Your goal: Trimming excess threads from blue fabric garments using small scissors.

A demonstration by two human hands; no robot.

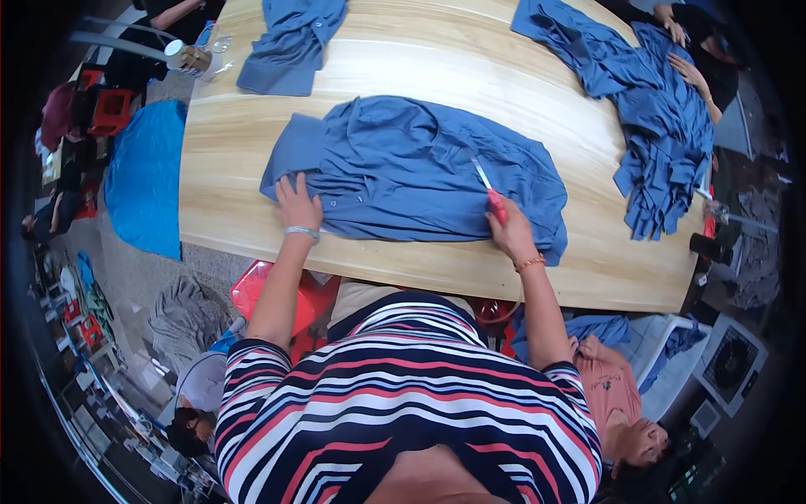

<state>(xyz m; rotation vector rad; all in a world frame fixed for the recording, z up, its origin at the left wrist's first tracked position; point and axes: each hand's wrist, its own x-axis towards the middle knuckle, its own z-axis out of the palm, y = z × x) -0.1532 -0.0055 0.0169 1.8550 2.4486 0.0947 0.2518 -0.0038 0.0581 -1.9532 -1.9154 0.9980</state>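
A blue button-up shirt (pixel 403 176) lies rumpled on the wooden table in front of me, its collar end or cuff-like folded part at the left. My left hand (pixel 298 203) rests flat on the cloth near its left edge, fingers spread, beside small buttons. In my right hand (pixel 511 230) is a slim red-handled tool (pixel 497 207) with a narrow pale metal shaft, its tip pointing up and left over the shirt. The exact kind of tool cannot be made out. A thin, pale tube or cord hangs below my right wrist.
Another blue garment (pixel 294 50) lies at the table's far left. At the right, a co-worker's hands (pixel 684 63) touch a pile of blue garments (pixel 663 126). A jar (pixel 186 57) stands by the far left edge. A red stool (pixel 285 294) is below the table (pixel 227 185).
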